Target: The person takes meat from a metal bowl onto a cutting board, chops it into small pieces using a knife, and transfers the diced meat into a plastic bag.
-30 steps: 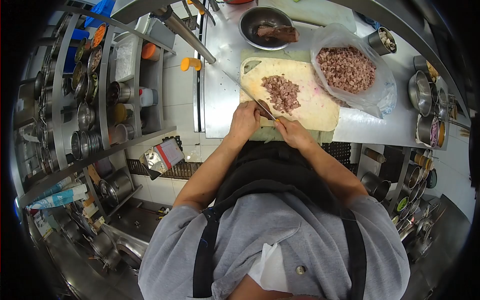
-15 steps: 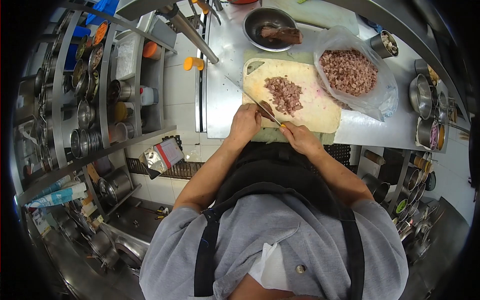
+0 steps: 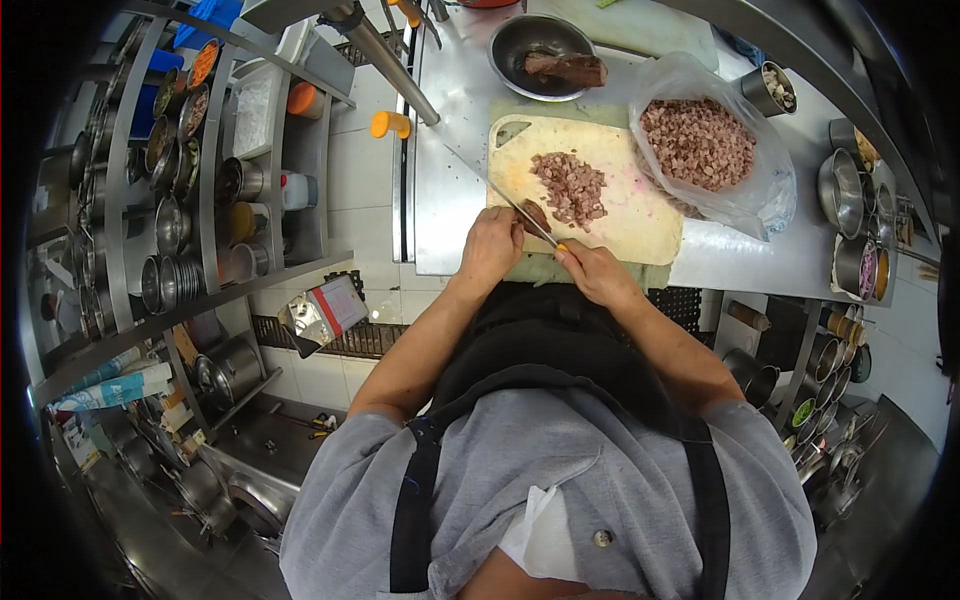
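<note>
My right hand [image 3: 598,273] is wrapped round the yellow handle of a long knife [image 3: 492,186], whose blade slants up and left past the edge of the cream cutting board [image 3: 640,235]. A dark piece of meat [image 3: 537,214] lies under the blade near the board's lower left. Curled fingers of my left hand [image 3: 490,245] grip this piece right beside the blade; part of it is hidden by them. Beyond the knife, a small heap of diced meat [image 3: 570,190] is spread over the middle of the board.
A clear plastic bag [image 3: 770,195] full of diced meat stands right of the board. Behind is a steel bowl [image 3: 508,72] with a larger meat chunk [image 3: 567,70]. Steel containers [image 3: 768,90] line the right, and a metal post [image 3: 390,75] rises at left.
The knife has shifted slightly, its tip a little further up and left, and more of the dark meat shows right of the blade. My left hand has hardly moved.
</note>
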Demonstrator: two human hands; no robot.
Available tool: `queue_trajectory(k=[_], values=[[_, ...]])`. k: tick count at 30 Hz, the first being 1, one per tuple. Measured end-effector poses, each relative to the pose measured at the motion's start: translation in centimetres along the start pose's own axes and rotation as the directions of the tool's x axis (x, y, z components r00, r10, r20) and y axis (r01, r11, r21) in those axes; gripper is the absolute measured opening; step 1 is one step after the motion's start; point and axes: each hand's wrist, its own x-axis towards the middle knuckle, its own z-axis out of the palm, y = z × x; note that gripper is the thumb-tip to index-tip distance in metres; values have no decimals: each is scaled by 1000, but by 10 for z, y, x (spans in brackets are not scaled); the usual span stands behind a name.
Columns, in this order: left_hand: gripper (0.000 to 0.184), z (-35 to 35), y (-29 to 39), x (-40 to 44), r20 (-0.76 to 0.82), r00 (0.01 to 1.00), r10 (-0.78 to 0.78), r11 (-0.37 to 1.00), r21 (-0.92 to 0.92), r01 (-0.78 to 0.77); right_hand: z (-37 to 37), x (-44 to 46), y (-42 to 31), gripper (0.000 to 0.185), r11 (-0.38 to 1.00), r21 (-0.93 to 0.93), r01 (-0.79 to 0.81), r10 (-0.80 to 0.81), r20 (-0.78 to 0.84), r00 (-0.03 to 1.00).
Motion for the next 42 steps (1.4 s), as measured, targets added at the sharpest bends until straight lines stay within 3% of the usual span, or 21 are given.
queue_trajectory(k=[6, 12, 18, 20, 24, 26, 29, 36, 42], values=[[11, 4, -3, -4, -6, 1000, 29, 999, 13, -29, 20, 9, 9, 26, 999, -24, -40, 41, 52, 998], [12, -1, -2, -3, 33, 999, -16, 1000, 6, 16, 22, 10, 9, 26, 992, -48, 119, -121, -35, 992], [19, -8, 2, 4, 40, 998, -46, 998, 35, 44, -12, -4, -5, 30, 997, 70, -11, 16, -68, 998], [23, -16, 4, 10, 66, 998, 21, 999, 26, -23, -15, -7, 7, 32, 982, 64, -177, 182, -82, 980], [27, -15, -1, 27, 99, 989, 107, 993, 35, -111, -15, -14, 16, 35, 978, 75, -193, 198, -65, 978], [29, -15, 0, 36, 252, 964, 86, 994, 42, -100, -12, -16, 23, 35, 968, 64, -242, 244, -23, 969], [30, -19, 12, 41, 330, 943, 34, 994, 85, -66, -8, -19, 25, 35, 961, 92, -260, 265, -45, 963], [32, -14, 12, 45, 356, 933, 44, 986, 134, -98, -12, -26, 21, 35, 971, 76, -225, 228, -35, 973], [26, -19, 4, 49, 389, 911, 139, 977, 98, -192, -12, -29, 23, 34, 968, 102, -228, 236, -74, 969]])
